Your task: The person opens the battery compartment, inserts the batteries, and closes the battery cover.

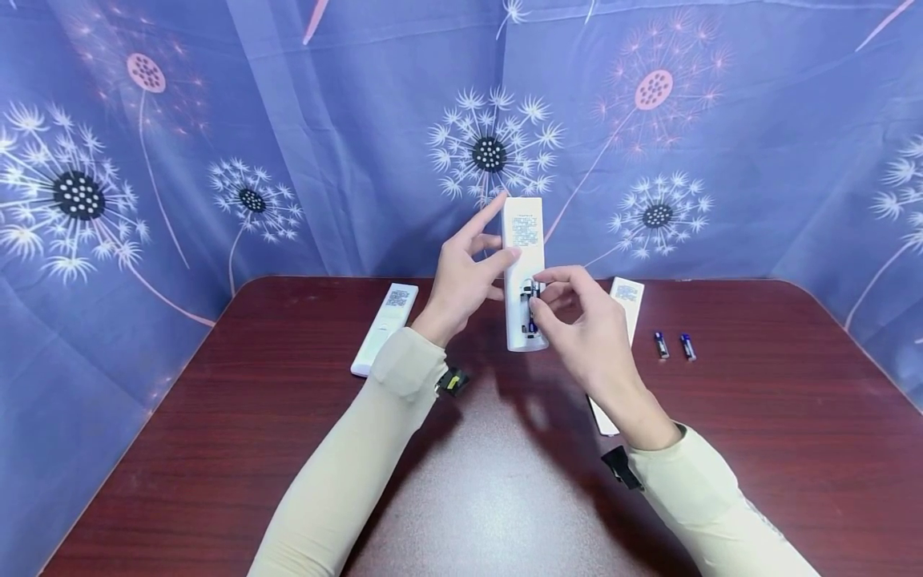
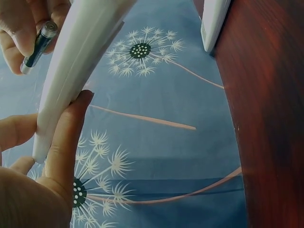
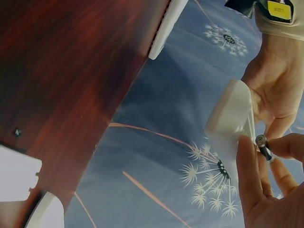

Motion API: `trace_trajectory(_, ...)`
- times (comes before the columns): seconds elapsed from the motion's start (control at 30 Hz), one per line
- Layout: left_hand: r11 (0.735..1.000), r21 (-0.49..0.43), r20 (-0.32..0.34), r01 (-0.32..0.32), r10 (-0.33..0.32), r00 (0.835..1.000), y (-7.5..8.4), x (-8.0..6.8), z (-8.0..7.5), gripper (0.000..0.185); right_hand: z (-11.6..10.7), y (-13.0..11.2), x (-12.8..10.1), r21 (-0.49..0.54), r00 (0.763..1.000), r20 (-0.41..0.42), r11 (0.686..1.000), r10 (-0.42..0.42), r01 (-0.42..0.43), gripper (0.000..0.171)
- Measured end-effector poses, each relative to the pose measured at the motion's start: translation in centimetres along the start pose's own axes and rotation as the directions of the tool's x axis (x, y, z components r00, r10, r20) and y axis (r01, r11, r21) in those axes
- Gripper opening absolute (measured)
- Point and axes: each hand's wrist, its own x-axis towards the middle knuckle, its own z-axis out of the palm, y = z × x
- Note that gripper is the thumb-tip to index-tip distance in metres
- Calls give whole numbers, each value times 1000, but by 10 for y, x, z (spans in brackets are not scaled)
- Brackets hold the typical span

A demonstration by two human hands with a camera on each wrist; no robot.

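Observation:
My left hand (image 1: 461, 280) holds a white remote control (image 1: 525, 260) upright over the table, its back toward me. The thumb lies across the back, and the index finger stretches up along the side. In the remote's lower half the battery compartment (image 1: 525, 308) is uncovered. My right hand (image 1: 594, 332) pinches a small dark battery (image 2: 40, 47) between thumb and fingers. From the head, this battery overlaps the compartment; in the right wrist view its end (image 3: 261, 139) sits close beside the remote (image 3: 232, 107).
A second white remote (image 1: 385, 328) lies on the dark red table (image 1: 288, 449) at left. Another (image 1: 627, 296) lies partly hidden behind my right hand. Two blue batteries (image 1: 661, 344) lie to its right. A white piece with a notched edge (image 3: 19, 173) shows in the right wrist view.

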Motion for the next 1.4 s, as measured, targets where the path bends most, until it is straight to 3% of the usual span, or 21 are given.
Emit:
trace_trajectory(0.47, 1000, 18, -8, -2, 2, 1000, 5, -1, 4, 71, 5, 7, -1, -85, 993, -20, 990, -117, 115, 22)
trace_trajectory(0.87, 1000, 21, -18, 1, -1, 1000, 4, 0, 3, 71, 6, 6, -1, -72, 995, 6, 993, -97, 97, 20)
trace_trajectory(1.07, 1000, -13, -12, 16, -16, 1000, 1, 0, 0, 71, 4, 9, 0, -88, 991, -11, 988, -132, 130, 17)
trace_trajectory(1.23, 999, -52, -14, 7, -8, 1000, 0, 0, -1, 69, 1, 14, 3, 47, 999, -21, 998, -50, 51, 23)
trace_trajectory(1.4, 997, -83, -2, -3, 3, 1000, 1, 0, 1, 69, -1, 18, 5, 228, 997, 13, 971, 73, -74, 33)
